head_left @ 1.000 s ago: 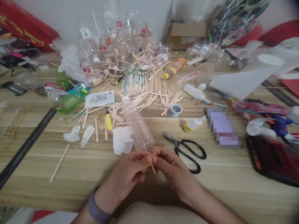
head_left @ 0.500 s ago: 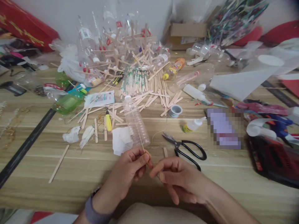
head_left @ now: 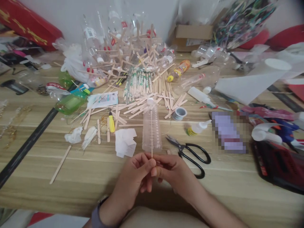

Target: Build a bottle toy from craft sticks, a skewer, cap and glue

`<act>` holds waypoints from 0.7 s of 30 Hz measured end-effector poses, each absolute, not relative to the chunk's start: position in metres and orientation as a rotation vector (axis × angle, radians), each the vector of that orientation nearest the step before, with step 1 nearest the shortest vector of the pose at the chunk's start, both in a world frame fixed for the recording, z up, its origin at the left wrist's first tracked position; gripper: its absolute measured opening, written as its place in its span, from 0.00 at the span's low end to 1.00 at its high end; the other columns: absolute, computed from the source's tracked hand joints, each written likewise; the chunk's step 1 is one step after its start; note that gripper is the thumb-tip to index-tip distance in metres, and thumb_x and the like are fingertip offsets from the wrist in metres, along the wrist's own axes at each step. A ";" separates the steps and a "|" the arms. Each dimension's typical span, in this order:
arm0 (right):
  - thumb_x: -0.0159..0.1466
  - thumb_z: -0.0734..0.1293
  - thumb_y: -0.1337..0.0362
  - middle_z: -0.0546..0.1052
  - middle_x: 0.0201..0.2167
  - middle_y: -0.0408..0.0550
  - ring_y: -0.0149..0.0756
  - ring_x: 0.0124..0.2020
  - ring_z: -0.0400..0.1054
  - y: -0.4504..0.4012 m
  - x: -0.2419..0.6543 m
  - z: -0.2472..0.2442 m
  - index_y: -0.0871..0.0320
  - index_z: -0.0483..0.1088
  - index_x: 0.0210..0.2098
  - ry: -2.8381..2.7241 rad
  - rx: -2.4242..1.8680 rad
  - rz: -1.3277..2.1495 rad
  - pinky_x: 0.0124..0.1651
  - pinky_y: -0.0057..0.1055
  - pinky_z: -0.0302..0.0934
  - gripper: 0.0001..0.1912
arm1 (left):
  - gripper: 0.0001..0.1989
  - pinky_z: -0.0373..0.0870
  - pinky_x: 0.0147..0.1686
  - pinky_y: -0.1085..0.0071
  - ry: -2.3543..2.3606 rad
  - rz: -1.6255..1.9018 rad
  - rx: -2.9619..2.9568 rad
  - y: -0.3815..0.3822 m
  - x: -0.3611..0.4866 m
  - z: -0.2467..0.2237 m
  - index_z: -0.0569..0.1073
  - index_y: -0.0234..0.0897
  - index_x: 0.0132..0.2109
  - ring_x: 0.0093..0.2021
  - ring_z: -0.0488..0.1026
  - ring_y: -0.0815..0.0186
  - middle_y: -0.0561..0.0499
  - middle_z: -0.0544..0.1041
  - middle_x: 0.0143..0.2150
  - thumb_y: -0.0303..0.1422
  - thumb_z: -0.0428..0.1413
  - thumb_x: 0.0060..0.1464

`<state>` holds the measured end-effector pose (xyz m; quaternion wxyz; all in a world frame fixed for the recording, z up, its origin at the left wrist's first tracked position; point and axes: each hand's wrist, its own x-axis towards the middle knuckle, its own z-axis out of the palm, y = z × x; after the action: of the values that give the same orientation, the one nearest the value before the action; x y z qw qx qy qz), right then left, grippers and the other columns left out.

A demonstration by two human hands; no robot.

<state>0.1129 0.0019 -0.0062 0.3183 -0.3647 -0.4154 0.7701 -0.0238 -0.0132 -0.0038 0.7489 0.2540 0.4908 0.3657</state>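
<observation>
A clear ribbed plastic bottle point(head_left: 158, 126) with a white cap points away from me. A thin wooden skewer point(head_left: 152, 133) runs along its length; I cannot tell whether it lies inside or in front. My left hand point(head_left: 140, 171) pinches the near end of this skewer between thumb and fingers. Close against it, my right hand point(head_left: 169, 169) has thumb and forefinger pressed together at the same spot; what they pinch is hidden. Black-handled scissors point(head_left: 187, 150) lie just right of my right hand. White paper pieces point(head_left: 125, 142) lie left of the bottle.
Behind the bottle spread loose craft sticks point(head_left: 137, 106), skewers point(head_left: 162, 80) and many bottles. A glue bottle point(head_left: 198, 127), a spool point(head_left: 180, 113) and a blurred-out flat object point(head_left: 228, 131) are on the right. A yellow-handled screwdriver point(head_left: 111, 123) lies left.
The bottle and skewer have swung right, from slanted to nearly straight ahead. My right hand has moved left and up, from apart to touching my left hand.
</observation>
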 end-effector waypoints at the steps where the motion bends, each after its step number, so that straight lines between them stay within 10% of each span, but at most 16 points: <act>1: 0.55 0.73 0.52 0.74 0.19 0.40 0.28 0.21 0.68 0.001 0.111 -0.006 0.57 0.78 0.30 -1.051 -0.984 2.029 0.25 0.24 0.57 0.14 | 0.23 0.43 0.11 0.81 1.077 0.806 0.555 -0.014 -0.023 -0.006 0.64 0.37 0.25 0.12 0.58 0.79 0.57 0.70 0.17 0.50 0.63 0.44; 9: 0.52 0.73 0.50 0.71 0.16 0.36 0.17 0.07 0.50 0.004 0.109 -0.005 0.59 0.66 0.23 -0.843 -1.298 1.936 0.09 0.18 0.37 0.20 | 0.25 0.46 0.11 0.80 1.142 0.795 0.549 -0.033 -0.034 -0.008 0.64 0.37 0.28 0.11 0.59 0.79 0.56 0.72 0.21 0.56 0.57 0.48; 21: 0.53 0.75 0.53 0.76 0.19 0.40 0.25 0.15 0.70 -0.005 0.108 -0.009 0.59 0.63 0.25 -0.737 -1.069 2.030 0.19 0.19 0.62 0.20 | 0.09 0.65 0.31 0.73 1.617 0.698 1.295 -0.005 -0.058 0.015 0.80 0.39 0.32 0.31 0.72 0.65 0.52 0.78 0.29 0.35 0.55 0.51</act>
<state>0.1081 -0.0051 -0.0085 0.3578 -0.4141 -0.2855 0.7868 -0.0580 -0.0052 0.0153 0.4598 0.5259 0.6570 0.2835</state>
